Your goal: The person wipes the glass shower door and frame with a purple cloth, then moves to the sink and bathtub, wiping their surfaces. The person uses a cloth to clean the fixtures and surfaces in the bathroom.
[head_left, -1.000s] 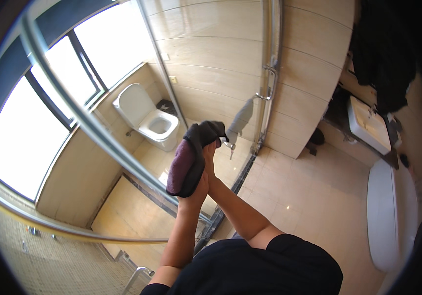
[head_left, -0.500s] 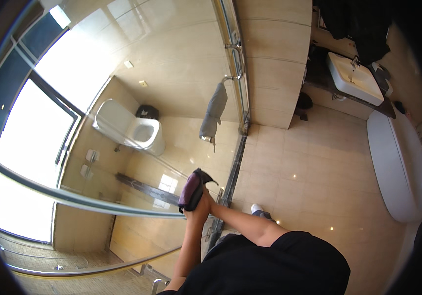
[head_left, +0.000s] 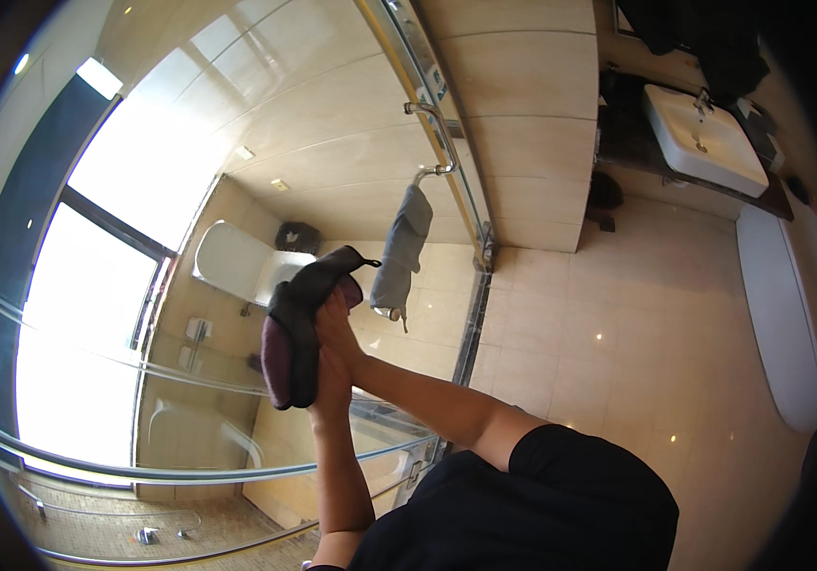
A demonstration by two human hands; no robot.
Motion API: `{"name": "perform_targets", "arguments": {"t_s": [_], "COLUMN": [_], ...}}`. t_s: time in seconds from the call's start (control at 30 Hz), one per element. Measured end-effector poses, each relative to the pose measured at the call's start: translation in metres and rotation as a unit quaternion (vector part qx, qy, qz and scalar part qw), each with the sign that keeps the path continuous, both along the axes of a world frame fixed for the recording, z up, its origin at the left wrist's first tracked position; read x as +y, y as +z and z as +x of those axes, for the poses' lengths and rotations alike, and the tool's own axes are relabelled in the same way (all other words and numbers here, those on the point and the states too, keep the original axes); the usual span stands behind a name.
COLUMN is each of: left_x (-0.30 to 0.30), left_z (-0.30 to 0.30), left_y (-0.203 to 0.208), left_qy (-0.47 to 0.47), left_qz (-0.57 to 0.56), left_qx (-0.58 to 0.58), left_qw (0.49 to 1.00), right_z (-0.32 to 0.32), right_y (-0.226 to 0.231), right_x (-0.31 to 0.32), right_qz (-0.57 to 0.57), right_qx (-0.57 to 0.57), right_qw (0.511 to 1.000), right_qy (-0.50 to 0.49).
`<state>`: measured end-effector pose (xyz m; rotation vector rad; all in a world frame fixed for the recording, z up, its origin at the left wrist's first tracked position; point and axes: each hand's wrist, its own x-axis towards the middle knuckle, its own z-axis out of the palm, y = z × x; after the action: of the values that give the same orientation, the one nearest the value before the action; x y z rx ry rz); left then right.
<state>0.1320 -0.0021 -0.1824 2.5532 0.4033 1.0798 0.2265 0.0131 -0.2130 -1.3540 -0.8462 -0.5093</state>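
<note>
Right hand [head_left: 336, 328]: against the right side of a black and purple cloth [head_left: 292, 328], fingers reaching up to it; closure cannot be told. Left hand [head_left: 330, 379]: just beside the right, mostly hidden behind the cloth; finger spread cannot be told. Cloth is aloft at the hands, extending left and above them, purple face partly showing, narrow black end pointing right. Near, to the right: grey towel [head_left: 403, 243] hanging from a metal handle [head_left: 443, 138]. Beyond cloth: white toilet [head_left: 229, 255], partly covered. Far right: white basin [head_left: 703, 143].
</note>
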Motion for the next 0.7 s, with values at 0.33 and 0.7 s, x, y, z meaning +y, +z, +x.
{"name": "perform_targets", "arguments": {"t_s": [0.33,0.7], "left_x": [-0.026,0.001], "left_z": [0.048,-0.057], "left_y": [-0.058,-0.081], "left_qy": [-0.065,0.132], "left_qz": [-0.127,-0.026], "left_qx": [0.046,0.053], "left_qw": [0.989,0.989], "right_z": [0.021,-0.045], "right_y": [-0.138,-0.073], "right_x": [-0.035,-0.015], "right_qz": [-0.150,-0.122], "right_qx": [0.130,-0.155], "right_qw": [0.979,0.979], "right_qy": [0.055,0.048]}}
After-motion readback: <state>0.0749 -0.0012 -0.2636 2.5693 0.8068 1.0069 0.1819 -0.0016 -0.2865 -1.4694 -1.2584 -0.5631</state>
